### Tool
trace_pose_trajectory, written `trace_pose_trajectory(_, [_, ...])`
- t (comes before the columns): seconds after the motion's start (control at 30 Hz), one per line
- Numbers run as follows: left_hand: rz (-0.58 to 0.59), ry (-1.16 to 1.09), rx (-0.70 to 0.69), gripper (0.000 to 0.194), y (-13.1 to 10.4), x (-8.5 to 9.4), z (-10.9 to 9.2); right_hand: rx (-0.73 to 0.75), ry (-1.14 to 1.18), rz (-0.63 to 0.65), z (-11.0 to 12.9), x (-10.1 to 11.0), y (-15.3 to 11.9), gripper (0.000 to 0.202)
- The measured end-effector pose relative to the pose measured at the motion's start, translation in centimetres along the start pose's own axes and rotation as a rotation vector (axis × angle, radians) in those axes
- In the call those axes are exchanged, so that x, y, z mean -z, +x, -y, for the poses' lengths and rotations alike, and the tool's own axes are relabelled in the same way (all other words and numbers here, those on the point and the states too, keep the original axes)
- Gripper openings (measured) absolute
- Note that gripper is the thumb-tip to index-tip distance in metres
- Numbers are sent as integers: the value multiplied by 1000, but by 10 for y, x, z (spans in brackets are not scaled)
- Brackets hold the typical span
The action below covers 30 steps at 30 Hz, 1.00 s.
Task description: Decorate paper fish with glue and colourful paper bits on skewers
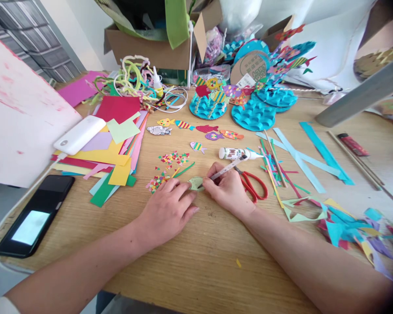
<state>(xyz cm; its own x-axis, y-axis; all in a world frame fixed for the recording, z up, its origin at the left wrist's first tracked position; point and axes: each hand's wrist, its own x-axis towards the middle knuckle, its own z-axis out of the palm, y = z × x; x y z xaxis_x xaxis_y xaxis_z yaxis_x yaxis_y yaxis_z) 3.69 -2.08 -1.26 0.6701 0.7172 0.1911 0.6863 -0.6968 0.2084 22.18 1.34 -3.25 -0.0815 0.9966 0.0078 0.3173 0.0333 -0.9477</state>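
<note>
A small pale green paper piece (195, 183) with dark dots lies on the wooden table between my hands. My left hand (170, 209) rests flat on the table, its fingers apart at the left edge of the piece. In my right hand (227, 189) is a slim white pen (227, 168), pinched between the fingers, with its tip side down by the green piece. Tiny coloured paper bits (159, 181) lie just beyond my left fingers. Red-handled scissors (255, 185) and a white glue bottle (232, 153) are beside my right hand. Finished-looking paper fish (197, 147) lie further back.
Stacked coloured paper (119, 109), a white power bank (80, 135) and a phone (32, 216) are at left. Blue scalloped discs (253, 114) stand behind. Blue strips (327, 152), sticks (355, 161) and paper scraps (347, 226) lie at right.
</note>
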Motion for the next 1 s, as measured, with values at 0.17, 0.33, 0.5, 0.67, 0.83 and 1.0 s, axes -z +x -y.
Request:
trace_pose_trajectory(0.17, [6,-9,4,28,0,0,0,10,6,7,0,0,0,13])
trace_pose_trajectory(0.33, [-2,-14,4,27,0,0,0,24,-8,7,0,0,0,12])
trace_pose_trajectory(0.5, [-7,-7,-1,27,1,1,0,-2,-2,5,-1,0,0,13])
trace_pose_trajectory(0.67, [-1,-10,4,27,1,1,0,7,-7,12,-1,0,-1,14])
trace_pose_trajectory(0.83, [-4,-10,2,26,1,1,0,15,-22,13,-1,1,0,13])
trace_pose_trajectory(1.0, [-7,-9,-4,27,0,0,0,22,-30,7,-2,0,0,14])
